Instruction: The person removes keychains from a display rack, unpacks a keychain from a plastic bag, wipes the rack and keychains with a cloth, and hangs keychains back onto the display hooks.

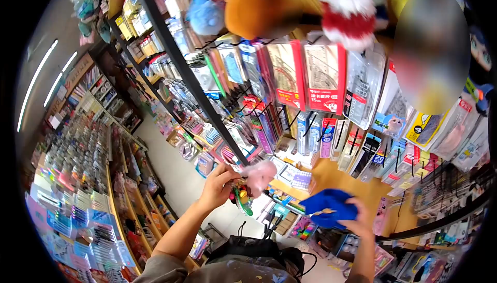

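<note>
My left hand (216, 185) is closed, with thumb and fingertips pinched at the top of a bunch of small hanging items. A fluffy pink plush (260, 176) and a colourful trinket with a green lower part (242, 200) dangle beside the fingers. What exactly the fingertips grip is hidden. On the right, my right hand (359, 220) is wrapped round the edge of a blue, soft-looking cloth item (330, 208) with a small pale mark on it. Whether that item is a pouch or a cap, I cannot tell.
Packaged stationery (323, 76) hangs from hooks ahead. Plush toys, including an orange one (261, 9) and a red-and-white one (348, 9), hang above. A black shelf post (191, 68) runs diagonally. At left, an aisle floor (160, 159) passes stocked shelves (77, 148). A black bag (248, 254) hangs at my front.
</note>
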A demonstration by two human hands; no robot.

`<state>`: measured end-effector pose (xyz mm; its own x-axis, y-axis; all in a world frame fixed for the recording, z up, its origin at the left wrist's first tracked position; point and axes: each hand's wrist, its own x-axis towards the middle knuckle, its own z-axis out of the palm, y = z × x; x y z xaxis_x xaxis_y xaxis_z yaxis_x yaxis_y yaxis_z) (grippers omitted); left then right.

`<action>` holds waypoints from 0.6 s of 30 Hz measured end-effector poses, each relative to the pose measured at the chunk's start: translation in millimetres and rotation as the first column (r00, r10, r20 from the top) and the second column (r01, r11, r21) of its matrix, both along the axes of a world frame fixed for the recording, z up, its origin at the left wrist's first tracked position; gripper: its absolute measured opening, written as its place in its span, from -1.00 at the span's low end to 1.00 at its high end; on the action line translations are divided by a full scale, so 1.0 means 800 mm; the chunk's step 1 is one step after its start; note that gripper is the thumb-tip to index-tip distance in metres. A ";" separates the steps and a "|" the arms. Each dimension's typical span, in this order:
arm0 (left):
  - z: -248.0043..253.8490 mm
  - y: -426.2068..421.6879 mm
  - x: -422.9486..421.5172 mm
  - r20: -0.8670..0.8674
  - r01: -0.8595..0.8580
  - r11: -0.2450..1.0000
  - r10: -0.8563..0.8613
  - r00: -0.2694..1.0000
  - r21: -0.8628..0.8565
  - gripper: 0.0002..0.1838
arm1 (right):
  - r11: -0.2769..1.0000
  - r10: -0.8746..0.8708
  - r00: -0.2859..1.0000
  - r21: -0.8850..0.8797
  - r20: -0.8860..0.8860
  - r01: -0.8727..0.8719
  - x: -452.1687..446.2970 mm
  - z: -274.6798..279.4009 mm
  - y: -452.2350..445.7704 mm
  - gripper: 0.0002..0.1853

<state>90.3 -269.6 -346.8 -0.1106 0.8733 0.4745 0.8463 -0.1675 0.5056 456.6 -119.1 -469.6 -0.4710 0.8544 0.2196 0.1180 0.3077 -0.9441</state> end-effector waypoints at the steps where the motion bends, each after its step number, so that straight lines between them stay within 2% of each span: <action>1: 0.001 -0.001 -0.002 0.005 0.013 1.000 -0.013 1.000 0.027 -0.63 | 0.962 -0.121 0.993 0.246 0.001 0.117 0.023 0.066 -0.015 -0.39; 2: 0.001 -0.002 -0.003 0.012 0.029 0.998 -0.029 1.000 0.055 -0.60 | 0.870 -0.339 0.865 0.227 -0.370 0.438 0.034 0.114 -0.043 -0.32; 4: 0.005 -0.004 -0.010 0.039 0.072 0.995 -0.075 0.996 0.069 -0.58 | 0.523 -0.509 0.597 0.328 -0.620 0.787 0.048 0.181 -0.070 -0.35; 5: 0.008 -0.004 -0.013 0.046 0.097 0.990 -0.103 0.994 0.106 -0.58 | 0.345 -0.533 0.486 0.347 -0.692 0.872 0.045 0.203 -0.079 -0.37; 6: 0.011 -0.003 -0.014 0.051 0.123 0.982 -0.131 0.990 0.140 -0.59 | 0.233 -0.534 0.449 0.386 -0.716 0.893 0.030 0.217 -0.085 -0.39; 7: 0.012 -0.001 -0.014 0.054 0.148 0.974 -0.159 0.986 0.171 -0.59 | 0.193 -0.515 0.484 0.455 -0.707 0.869 0.005 0.222 -0.090 -0.41; 8: 0.015 0.002 -0.015 0.055 0.178 0.965 -0.192 0.980 0.194 -0.60 | 0.242 -0.478 0.614 0.578 -0.628 0.779 -0.027 0.223 -0.098 -0.42; 9: 0.022 0.005 -0.015 0.052 0.207 0.961 -0.220 0.974 0.184 -0.62 | 0.384 -0.389 0.836 0.757 -0.386 0.528 -0.063 0.221 -0.103 -0.44; 10: 0.026 0.011 -0.018 0.012 0.188 0.955 -0.196 0.981 0.231 -0.64 | 0.560 -0.191 0.974 0.828 0.125 0.003 -0.103 0.219 -0.101 -0.46; 11: 0.031 0.017 -0.021 -0.025 0.172 0.946 -0.171 0.985 0.275 -0.65 | 0.651 -0.052 0.852 0.665 0.521 -0.367 -0.137 0.192 -0.093 -0.48; 12: 0.049 0.018 -0.019 0.014 0.242 0.928 -0.257 0.966 0.284 -0.68 | 0.700 -0.004 0.770 0.552 0.638 -0.453 -0.151 0.166 -0.087 -0.49; 13: 0.049 0.016 -0.023 -0.066 0.205 0.950 -0.195 0.979 0.234 -0.68 | 0.739 -0.020 0.796 0.545 0.605 -0.395 -0.146 0.166 -0.086 -0.51; 15: 0.059 0.014 -0.025 0.069 0.252 0.931 -0.278 0.958 0.263 -0.67 | 0.786 -0.187 0.891 0.607 0.415 -0.118 -0.105 0.216 -0.096 -0.54; 16: 0.059 0.012 -0.031 0.041 0.243 0.929 -0.264 0.964 0.279 -0.66 | 0.782 -0.315 0.900 0.620 0.301 0.066 -0.082 0.245 -0.104 -0.56; 17: 0.059 0.011 -0.034 0.057 0.247 0.913 -0.280 0.958 0.326 -0.67 | 0.732 -0.483 0.862 0.611 0.152 0.302 -0.061 0.276 -0.114 -0.58; 18: 0.059 0.010 -0.038 0.079 0.239 0.913 -0.279 0.957 0.331 -0.67 | 0.585 -0.702 0.712 0.563 -0.009 0.584 -0.038 0.299 -0.125 -0.59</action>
